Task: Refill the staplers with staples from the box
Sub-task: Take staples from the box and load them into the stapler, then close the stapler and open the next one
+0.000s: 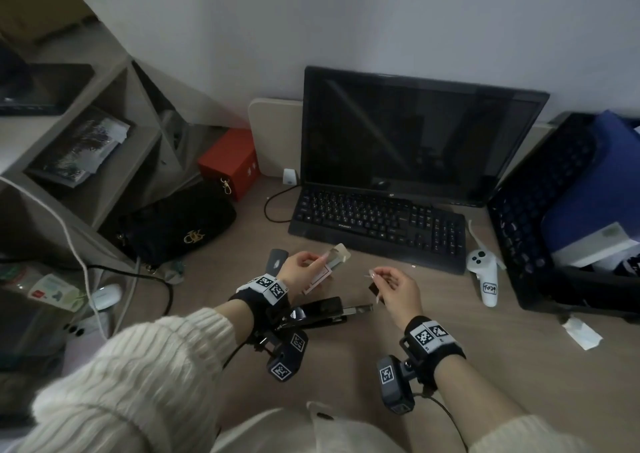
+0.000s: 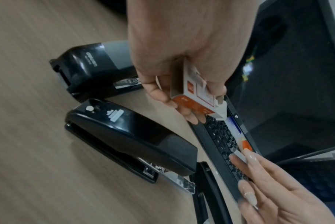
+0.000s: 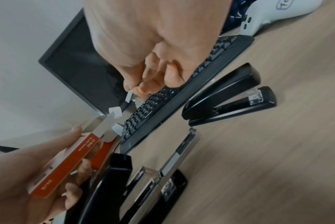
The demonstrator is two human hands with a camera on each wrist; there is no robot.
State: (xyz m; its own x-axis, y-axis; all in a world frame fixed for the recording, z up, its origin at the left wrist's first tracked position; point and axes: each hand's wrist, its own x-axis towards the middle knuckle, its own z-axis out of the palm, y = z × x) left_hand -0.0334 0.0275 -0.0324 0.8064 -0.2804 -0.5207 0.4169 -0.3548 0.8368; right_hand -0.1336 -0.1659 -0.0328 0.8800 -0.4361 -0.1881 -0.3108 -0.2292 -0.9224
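The staple box (image 2: 193,92) is sitting up off the table (image 1: 381,366) in the left hand (image 1: 300,268), whose fingers (image 2: 158,94) are curling round its orange-and-white sides, with its end flap hanging open toward the right hand (image 1: 398,291). That hand is lying just across from the box, thumb and forefinger pinching together on a short grey strip of staples (image 3: 128,96); the strip is clear of the box mouth and not touching any stapler.

Below and between the two hands, a black stapler (image 2: 128,141) is lying on the table with its metal staple tray (image 2: 179,181) sticking out from the front. I cannot make out whether the tray is holding any staples. Beyond the left fingers, on the side away from the right hand, a second, bulkier stapler (image 2: 89,68) is resting closed. Below the right fingers in the right wrist view, another stapler (image 3: 226,97) is lying with its top raised off its base. A further slim stapler arm is showing near the first one, too cut off to judge.

By my reading, the task is sitting in its early-to-middle part: the box is open and one strip is drawn, but none is being seated yet. Left to do, it seems, is dropping this strip into the pulled-out tray, pushing it shut, and repeating for the others.
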